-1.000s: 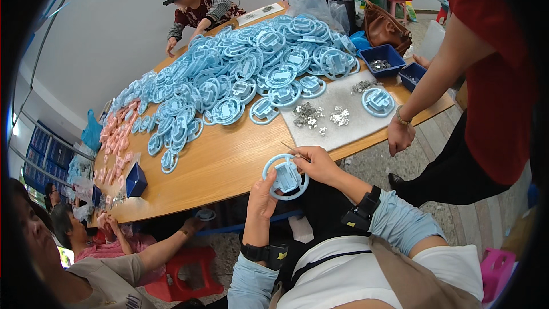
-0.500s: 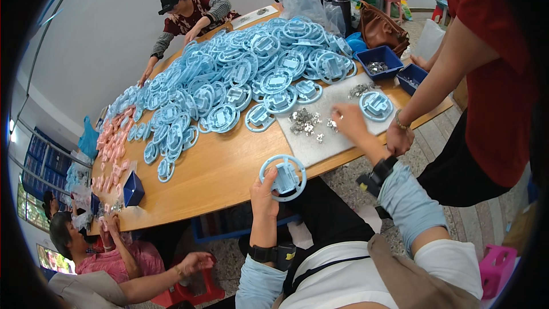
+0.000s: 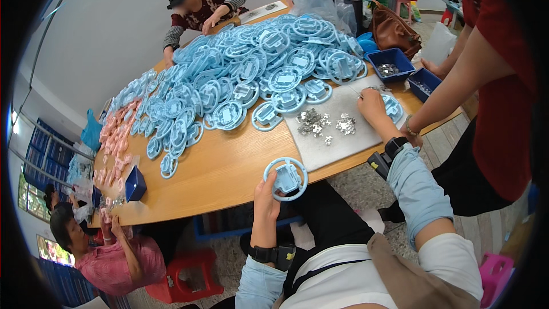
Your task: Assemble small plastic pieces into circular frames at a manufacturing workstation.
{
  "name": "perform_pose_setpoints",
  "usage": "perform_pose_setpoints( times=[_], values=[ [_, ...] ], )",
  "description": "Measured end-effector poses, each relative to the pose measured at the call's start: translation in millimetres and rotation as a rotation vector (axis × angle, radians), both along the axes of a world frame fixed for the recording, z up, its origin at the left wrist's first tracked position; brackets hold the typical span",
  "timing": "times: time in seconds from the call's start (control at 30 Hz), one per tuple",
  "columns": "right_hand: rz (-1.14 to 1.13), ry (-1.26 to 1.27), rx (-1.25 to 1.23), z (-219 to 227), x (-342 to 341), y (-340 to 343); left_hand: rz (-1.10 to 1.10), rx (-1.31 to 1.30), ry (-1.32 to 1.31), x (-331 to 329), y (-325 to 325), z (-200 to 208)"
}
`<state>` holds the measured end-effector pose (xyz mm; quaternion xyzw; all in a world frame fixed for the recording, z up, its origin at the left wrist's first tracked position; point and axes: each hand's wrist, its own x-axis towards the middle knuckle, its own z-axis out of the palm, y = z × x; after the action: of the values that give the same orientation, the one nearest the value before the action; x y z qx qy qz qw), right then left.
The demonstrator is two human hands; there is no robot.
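My left hand [image 3: 266,201] is closed on the rim of a light blue round plastic part [image 3: 287,179], held upright just off the table's front edge. My right hand [image 3: 373,106] reaches over a pale mat [image 3: 337,154], its fingertips bent down at a small heap of metal pieces near the mat's far side. Whatever those fingers pinch, if anything, is hidden. Two more heaps of little silvery metal pieces [image 3: 311,122] and metal clips [image 3: 345,123] lie on the mat. Beyond my right wrist another blue part [image 3: 392,107] lies partly covered.
A large pile of blue parts [image 3: 251,68] covers the wooden table [image 3: 229,166], with pink parts [image 3: 120,120] farther left. Blue bins [image 3: 392,60] stand at the right. Close on my right, a person in red [image 3: 497,97] leans in; others sit left and far.
My right hand has moved from the middle of the mat to its far side, uncovering the clips there. At lower left, another person's outstretched arm has left the view.
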<state>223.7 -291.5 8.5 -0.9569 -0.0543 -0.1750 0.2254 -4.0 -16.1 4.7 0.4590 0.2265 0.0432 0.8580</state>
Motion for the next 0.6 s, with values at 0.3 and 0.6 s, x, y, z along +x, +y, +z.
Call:
perform_pose_setpoints(
  times=[0.3, 0.6],
  values=[
    [0.588, 0.17, 0.502, 40, -83, 74, -0.036, -0.011, 0.009, 0, 4, -4],
    [1.107, 0.164, 0.425, 30, -124, 131, -0.041, 0.01, 0.006, 2, 4, -6]
  ],
)
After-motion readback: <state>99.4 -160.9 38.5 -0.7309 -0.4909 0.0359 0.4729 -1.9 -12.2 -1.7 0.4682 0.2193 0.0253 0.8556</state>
